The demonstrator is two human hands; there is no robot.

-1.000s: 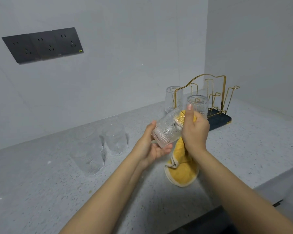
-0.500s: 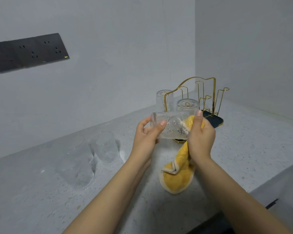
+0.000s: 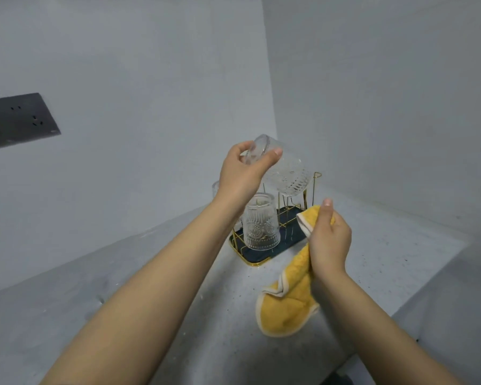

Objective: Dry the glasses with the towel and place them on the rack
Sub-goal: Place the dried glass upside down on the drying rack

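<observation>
Three glasses [image 3: 285, 173] [image 3: 260, 222] [image 3: 215, 188], one towel [image 3: 288, 304], one rack [image 3: 264, 252].

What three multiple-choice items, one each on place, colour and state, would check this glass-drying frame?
1. Where is the glass that the left hand holds?
A. Raised above the rack
B. Lying on the counter
C. Wrapped in the towel

2. What colour is the towel?
A. Blue
B. Yellow
C. Green

3. How does the glass on the rack stand?
A. Mouth up
B. On its side
C. Mouth down

Key: 1 A, the held glass is tilted in the air over the gold wire rack. 2 B, the towel gripped by the right hand is yellow with a pale edge. 3 C, the racked glass rests on its wider rim, base uppermost.
</observation>
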